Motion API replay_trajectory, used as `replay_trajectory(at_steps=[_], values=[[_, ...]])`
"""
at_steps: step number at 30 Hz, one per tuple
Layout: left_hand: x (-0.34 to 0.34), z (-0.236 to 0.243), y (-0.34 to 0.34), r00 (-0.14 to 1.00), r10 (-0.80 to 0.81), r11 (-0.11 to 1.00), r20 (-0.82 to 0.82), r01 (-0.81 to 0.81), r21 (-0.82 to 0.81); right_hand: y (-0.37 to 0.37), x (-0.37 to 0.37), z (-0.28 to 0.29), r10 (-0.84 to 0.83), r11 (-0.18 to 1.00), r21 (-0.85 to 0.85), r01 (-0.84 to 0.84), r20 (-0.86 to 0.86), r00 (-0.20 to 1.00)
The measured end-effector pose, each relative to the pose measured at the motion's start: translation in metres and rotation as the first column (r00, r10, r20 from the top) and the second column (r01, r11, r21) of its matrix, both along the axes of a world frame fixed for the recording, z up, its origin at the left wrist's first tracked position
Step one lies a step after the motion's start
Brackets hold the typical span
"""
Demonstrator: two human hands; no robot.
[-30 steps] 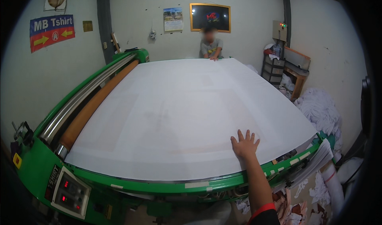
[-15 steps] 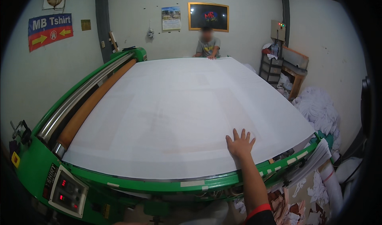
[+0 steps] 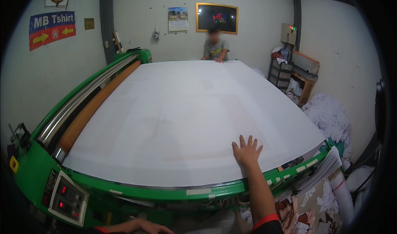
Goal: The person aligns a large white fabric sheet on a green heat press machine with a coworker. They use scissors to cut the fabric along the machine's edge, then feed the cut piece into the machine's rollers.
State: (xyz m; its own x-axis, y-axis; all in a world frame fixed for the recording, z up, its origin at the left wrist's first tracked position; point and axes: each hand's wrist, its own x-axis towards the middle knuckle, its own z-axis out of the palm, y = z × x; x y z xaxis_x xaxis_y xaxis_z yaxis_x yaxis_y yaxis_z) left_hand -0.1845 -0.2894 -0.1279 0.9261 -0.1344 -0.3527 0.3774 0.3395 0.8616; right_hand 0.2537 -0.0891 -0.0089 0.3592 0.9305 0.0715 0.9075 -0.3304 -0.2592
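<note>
Spread fingers and palm of my right hand (image 3: 247, 151) lie flat on a broad white sheet (image 3: 178, 118), near its front right part. Faint darker rectangles show through the sheet. It covers the bed of a green roller machine (image 3: 161, 194). Along the sheet's left side runs a brown roller (image 3: 97, 101) beside shiny metal bars. My left hand (image 3: 154, 227) is low at the picture's bottom edge, in front of the machine's green frame; its fingers are mostly cut off. Across the sheet, a co-worker (image 3: 216, 50) in a grey shirt has a hand at the far edge.
A control panel (image 3: 68, 199) with red digits is at the machine's front left. White cloth (image 3: 328, 116) is heaped at the right, near a dark drawer stack (image 3: 280, 73). Paper and fabric scraps (image 3: 295, 217) litter the floor at the lower right, beside a white roll (image 3: 342, 192).
My left forearm and hand have come further into view at the bottom edge. My right hand stays flat on almost the same spot. The whole view has shifted slightly.
</note>
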Motion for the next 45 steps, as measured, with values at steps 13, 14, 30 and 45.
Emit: replay_trajectory(at_steps=[13,14,30,45], values=[[-0.023,0.017,-0.043,0.925,-0.059,0.989,-0.376,0.105,0.101,0.002,-0.002,0.0,0.002,0.999,-0.035,-0.002,-0.012,1.0],[-0.035,0.012,-0.05,0.919,-0.034,0.995,-0.393,0.069,0.076,0.002,-0.003,-0.002,0.011,1.0,-0.025,-0.011,-0.013,1.0],[-0.103,0.017,-0.055,0.847,0.304,0.953,-0.436,-0.259,0.161,0.002,-0.003,-0.001,0.01,0.999,-0.042,-0.01,-0.004,1.0],[0.061,0.119,0.261,0.592,0.775,-0.333,0.222,0.083,0.939,-0.01,-0.008,0.006,0.076,0.997,-0.038,-0.074,0.047,0.996]])
